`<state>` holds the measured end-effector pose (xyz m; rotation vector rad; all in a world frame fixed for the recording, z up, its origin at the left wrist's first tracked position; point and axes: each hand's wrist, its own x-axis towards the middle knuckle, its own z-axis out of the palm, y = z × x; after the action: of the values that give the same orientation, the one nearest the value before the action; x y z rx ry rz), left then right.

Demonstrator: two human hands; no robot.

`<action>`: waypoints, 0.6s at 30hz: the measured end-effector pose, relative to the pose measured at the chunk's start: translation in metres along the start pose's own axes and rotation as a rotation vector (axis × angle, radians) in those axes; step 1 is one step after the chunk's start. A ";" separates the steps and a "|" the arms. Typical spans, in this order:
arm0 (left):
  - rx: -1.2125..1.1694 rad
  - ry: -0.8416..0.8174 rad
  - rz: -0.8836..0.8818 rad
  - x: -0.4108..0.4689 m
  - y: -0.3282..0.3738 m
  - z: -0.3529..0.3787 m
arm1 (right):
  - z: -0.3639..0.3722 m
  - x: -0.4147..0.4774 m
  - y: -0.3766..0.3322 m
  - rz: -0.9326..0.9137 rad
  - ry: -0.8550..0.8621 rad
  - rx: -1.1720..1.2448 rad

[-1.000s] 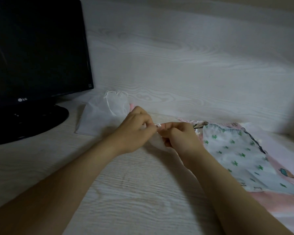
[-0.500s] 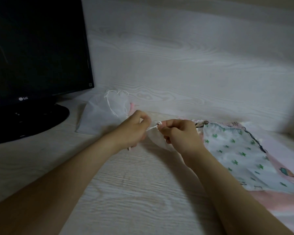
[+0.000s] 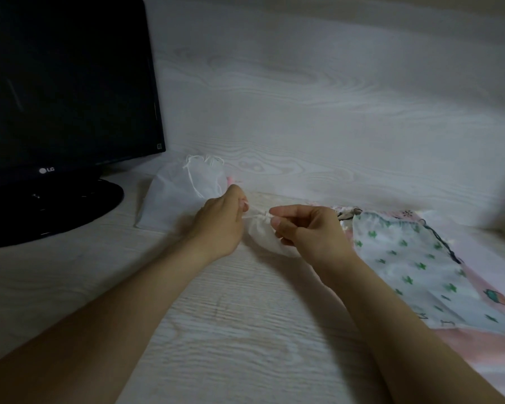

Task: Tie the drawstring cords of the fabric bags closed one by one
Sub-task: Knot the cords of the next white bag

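A small white fabric bag (image 3: 264,237) lies on the desk between my hands, its mouth gathered. My left hand (image 3: 220,221) pinches one end of its white drawstring cord (image 3: 252,215) and my right hand (image 3: 306,231) pinches the other end at the gathered mouth. The cord runs taut between them. Behind my left hand lies another white bag (image 3: 181,196) with a looped white cord at its top. To the right lies a white bag with green cactus print (image 3: 405,258) on top of a pink printed bag (image 3: 496,290).
A black monitor (image 3: 64,83) on a round black stand (image 3: 56,208) fills the left. The pale wood-grain desk (image 3: 231,330) meets a wood-grain back panel (image 3: 333,112) just behind the bags.
My hands have drawn apart, the left going left and the right going right, and the cord now stretches between them over the gathered bag mouth.
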<state>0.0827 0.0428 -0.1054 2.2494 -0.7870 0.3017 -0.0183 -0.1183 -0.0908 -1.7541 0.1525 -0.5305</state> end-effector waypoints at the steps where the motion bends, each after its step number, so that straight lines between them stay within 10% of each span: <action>1: 0.061 -0.011 0.022 0.000 -0.001 -0.001 | -0.002 0.002 0.002 -0.014 0.033 -0.047; 6: 0.190 0.002 0.070 -0.001 -0.002 -0.006 | -0.006 0.006 0.008 -0.245 0.063 -0.637; 18: 0.326 -0.015 0.054 0.004 -0.003 -0.003 | -0.002 0.005 0.009 -0.211 0.116 -0.883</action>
<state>0.0877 0.0447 -0.1033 2.5377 -0.8577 0.4682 -0.0133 -0.1237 -0.0979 -2.6170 0.3193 -0.7914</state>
